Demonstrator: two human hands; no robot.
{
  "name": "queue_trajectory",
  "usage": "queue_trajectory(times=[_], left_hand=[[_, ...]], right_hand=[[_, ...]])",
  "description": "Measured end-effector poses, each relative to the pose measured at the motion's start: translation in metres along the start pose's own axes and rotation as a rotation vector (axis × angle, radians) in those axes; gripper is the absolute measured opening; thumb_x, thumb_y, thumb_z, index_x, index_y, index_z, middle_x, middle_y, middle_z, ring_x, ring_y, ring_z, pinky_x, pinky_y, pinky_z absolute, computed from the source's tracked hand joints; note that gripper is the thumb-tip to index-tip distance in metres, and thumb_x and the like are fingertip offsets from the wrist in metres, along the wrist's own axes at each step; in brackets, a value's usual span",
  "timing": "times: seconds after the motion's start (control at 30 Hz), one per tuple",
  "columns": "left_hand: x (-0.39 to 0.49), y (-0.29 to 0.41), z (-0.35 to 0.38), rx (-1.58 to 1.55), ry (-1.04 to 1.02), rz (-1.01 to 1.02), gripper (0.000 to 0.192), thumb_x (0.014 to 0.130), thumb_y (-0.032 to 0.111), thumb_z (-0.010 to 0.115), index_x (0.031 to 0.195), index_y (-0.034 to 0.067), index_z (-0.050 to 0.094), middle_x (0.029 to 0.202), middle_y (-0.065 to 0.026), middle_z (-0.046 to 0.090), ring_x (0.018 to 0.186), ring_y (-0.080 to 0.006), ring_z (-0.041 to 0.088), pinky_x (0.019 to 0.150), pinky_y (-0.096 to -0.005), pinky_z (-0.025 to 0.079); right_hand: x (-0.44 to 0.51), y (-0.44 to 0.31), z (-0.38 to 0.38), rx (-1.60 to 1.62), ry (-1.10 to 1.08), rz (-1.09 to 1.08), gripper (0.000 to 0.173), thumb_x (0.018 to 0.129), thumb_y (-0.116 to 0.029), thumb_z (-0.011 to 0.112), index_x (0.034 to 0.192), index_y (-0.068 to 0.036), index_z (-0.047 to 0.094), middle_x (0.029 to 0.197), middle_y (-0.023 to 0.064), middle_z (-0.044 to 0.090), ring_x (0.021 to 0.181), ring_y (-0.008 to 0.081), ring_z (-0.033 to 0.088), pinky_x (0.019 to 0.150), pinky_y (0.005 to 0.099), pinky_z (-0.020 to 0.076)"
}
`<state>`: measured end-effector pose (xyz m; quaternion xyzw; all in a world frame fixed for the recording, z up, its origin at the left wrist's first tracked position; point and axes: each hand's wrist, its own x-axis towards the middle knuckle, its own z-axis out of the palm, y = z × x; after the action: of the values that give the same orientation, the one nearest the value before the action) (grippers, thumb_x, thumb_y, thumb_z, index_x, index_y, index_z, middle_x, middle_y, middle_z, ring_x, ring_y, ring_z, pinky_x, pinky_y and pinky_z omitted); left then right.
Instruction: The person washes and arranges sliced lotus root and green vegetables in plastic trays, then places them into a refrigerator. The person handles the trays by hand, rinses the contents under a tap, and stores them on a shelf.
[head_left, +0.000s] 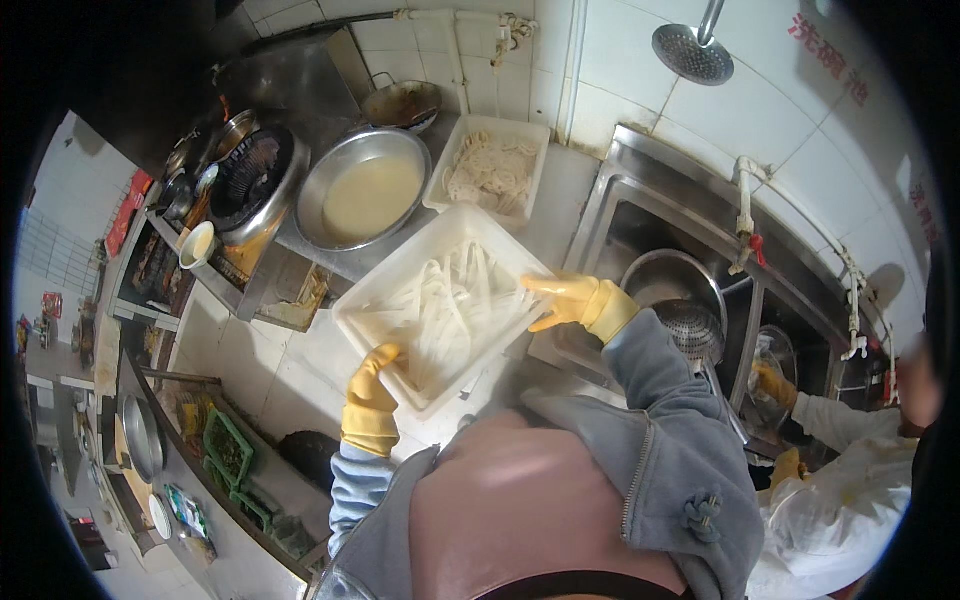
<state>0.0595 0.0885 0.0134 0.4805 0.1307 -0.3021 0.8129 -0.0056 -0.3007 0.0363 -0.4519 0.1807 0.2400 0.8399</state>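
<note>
My left hand (373, 397), in a yellow rubber glove, grips the near left edge of a white plastic tub (487, 225). On the tub's right side, my right hand (581, 300), gloved alike, holds the rim. Inside lie long pale strips (450, 300), perhaps wide noodles, in some liquid. Beyond the tub stands a second white plastic container (545, 150) with beige sliced food (491, 171). Left of that is a large steel basin (306, 206) of cloudy yellowish liquid. The fingers under the held tub are partly hidden.
A steel sink (611, 195) on the right holds a metal bowl (637, 262) and a perforated ladle (686, 326). Another person in yellow gloves (776, 386) is at the far right. A stove burner (251, 180) and a small cup (196, 246) are at left; green baskets (229, 450) stand lower left.
</note>
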Motion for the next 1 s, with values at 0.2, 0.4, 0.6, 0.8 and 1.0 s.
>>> queue_trajectory(times=[0.2, 0.4, 0.6, 0.8, 1.0], left_hand=[[0.011, 0.000, 0.022, -0.110, -0.134, 0.048, 0.047, 0.095, 0.031, 0.065, 0.131, 0.001, 0.059, 0.117, -0.0160, 0.065, 0.107, -0.0297, 0.061, 0.092, -0.0442, 0.052], [-0.009, 0.018, 0.027, -0.259, -0.074, 0.076, 0.065, 0.098, 0.051, 0.061, 0.142, 0.004, 0.051, 0.142, -0.0161, 0.052, 0.127, -0.0332, 0.051, 0.106, -0.0528, 0.045], [-0.052, -0.007, -0.029, -0.425, 0.164, 0.070, 0.056, 0.099, 0.041, 0.061, 0.139, 0.002, 0.053, 0.137, -0.0174, 0.056, 0.125, -0.0336, 0.054, 0.107, -0.0506, 0.044], [-0.097, -0.051, -0.084, -0.557, 0.366, 0.055, 0.041, 0.099, 0.037, 0.061, 0.120, 0.001, 0.061, 0.129, -0.0151, 0.060, 0.119, -0.0320, 0.057, 0.105, -0.0483, 0.046], [-0.087, -0.049, -0.074, -0.571, 0.355, 0.087, 0.044, 0.097, 0.037, 0.065, 0.123, 0.001, 0.060, 0.125, -0.0140, 0.062, 0.121, -0.0339, 0.055, 0.107, -0.0500, 0.044]], right_hand=[[0.030, 0.010, -0.028, 0.034, 0.035, -0.134, 0.046, 0.092, -0.013, 0.062, 0.135, 0.002, 0.056, 0.127, 0.0184, 0.064, 0.118, 0.0350, 0.063, 0.098, 0.0544, 0.0524], [0.018, 0.005, -0.040, 0.192, 0.109, -0.301, 0.045, 0.090, -0.010, 0.060, 0.130, 0.009, 0.055, 0.122, 0.0231, 0.064, 0.112, 0.0412, 0.064, 0.094, 0.0577, 0.0563], [0.021, 0.007, -0.059, 0.309, 0.264, -0.501, 0.026, 0.092, -0.005, 0.056, 0.109, 0.014, 0.054, 0.110, 0.0289, 0.061, 0.100, 0.0514, 0.064, 0.086, 0.0605, 0.0608], [0.078, -0.001, -0.076, -0.027, 0.244, -0.961, 0.030, 0.099, -0.005, 0.057, 0.122, 0.012, 0.051, 0.124, 0.0282, 0.058, 0.108, 0.0496, 0.062, 0.095, 0.0503, 0.0584], [0.195, -0.041, -0.102, 0.036, 0.553, -1.045, 0.027, 0.089, -0.007, 0.073, 0.110, 0.007, 0.063, 0.112, 0.0223, 0.066, 0.097, 0.0368, 0.066, 0.085, 0.0399, 0.0567]])
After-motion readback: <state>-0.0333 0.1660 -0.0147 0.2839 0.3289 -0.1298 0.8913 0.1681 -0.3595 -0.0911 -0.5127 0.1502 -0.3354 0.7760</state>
